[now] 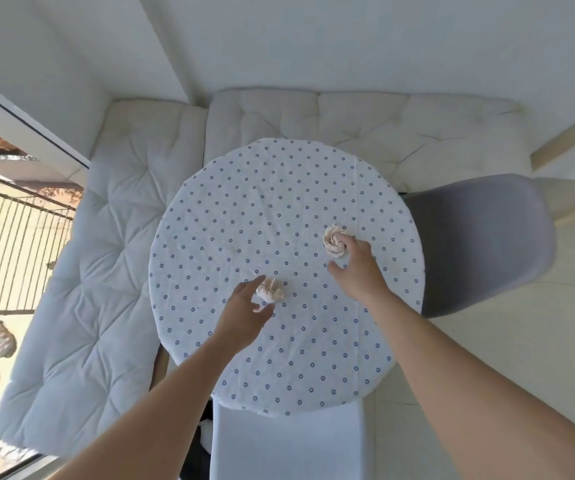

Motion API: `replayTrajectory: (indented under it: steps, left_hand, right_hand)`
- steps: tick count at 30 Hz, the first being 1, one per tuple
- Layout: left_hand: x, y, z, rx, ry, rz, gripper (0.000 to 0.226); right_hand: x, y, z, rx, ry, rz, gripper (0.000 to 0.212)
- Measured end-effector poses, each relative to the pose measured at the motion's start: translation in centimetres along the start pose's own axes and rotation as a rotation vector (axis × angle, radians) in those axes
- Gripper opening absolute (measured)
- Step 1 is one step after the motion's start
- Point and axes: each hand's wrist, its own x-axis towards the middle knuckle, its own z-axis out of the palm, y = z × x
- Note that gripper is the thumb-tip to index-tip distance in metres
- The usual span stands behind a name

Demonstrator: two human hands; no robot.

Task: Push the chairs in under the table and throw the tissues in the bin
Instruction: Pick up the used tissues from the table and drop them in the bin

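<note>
Here both hands reach over the round table (210,237) at once, each at its own crumpled tissue. The left hand (244,315) has its fingers spread apart around the near tissue (270,290), forefinger at its left edge and thumb curling in below it, not yet closed on it; the tissue lies on the cloth. The right hand (357,268) is likewise open, its fingertips touching the right side of the far tissue (334,244) while the thumb points left, clear of it. Both tissues are small pale balls with a pinkish-cream tint, tightly wrinkled; the far one shows a swirl of folds on top. They sit well apart, the near one around the middle of the table, the far one toward the right side. The table wears a white cloth dotted with small blue flowers, smooth apart from faint creases. A grey chair (480,244) stands at the table's right edge, its seat partly tucked under the rim. A white chair (286,445) sits at the near edge, its front under the cloth's hem. A cushioned bench (106,271) in tufted cream fabric wraps the far and left sides. At far left, a window (19,244) shows dark railings outside.
</note>
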Motion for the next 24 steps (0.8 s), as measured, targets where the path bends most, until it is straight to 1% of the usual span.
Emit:
replayTrajectory:
  steps: [3,6,10,12,13,15,16,18,24]
  left_hand:
    - [1.5,0.2,0.9,0.013,-0.014,0.032,0.063]
    - [2.5,0.0,1.7,0.042,-0.038,0.055,0.054]
    - [2.9,-0.7,2.5,0.145,-0.042,0.056,0.040]
    - [2.9,-1.2,2.8,0.181,-0.031,0.067,0.026]
    - [2.9,-1.5,2.9,0.188,-0.022,0.076,0.020]
    - [2.6,-1.8,3.0,0.189,0.001,0.086,0.014]
    - [2.4,-1.8,2.9,0.179,0.010,0.083,0.014]
    - [1.8,-2.0,2.7,0.141,0.027,0.074,0.014]
    - [-2.0,-2.7,0.6,0.077,0.046,0.029,0.006]
  right_hand:
    - [2.0,0.8,0.7,-0.030,-0.021,-0.024,0.059]
    - [3.3,1.6,1.3,-0.085,-0.041,-0.004,0.059]
    - [3.2,2.3,1.9,-0.207,-0.022,-0.008,0.051]
    - [2.9,2.9,2.2,-0.230,0.006,-0.035,0.043]
    - [2.8,3.2,2.4,-0.232,0.021,-0.046,0.036]
    - [2.4,3.6,2.7,-0.209,0.056,-0.049,0.022]
    - [2.1,3.7,2.7,-0.199,0.071,-0.044,0.019]
    - [1.2,3.6,3.0,-0.195,0.087,-0.031,0.018]
    - [-3.0,2.3,3.7,-0.208,0.085,-0.035,0.028]
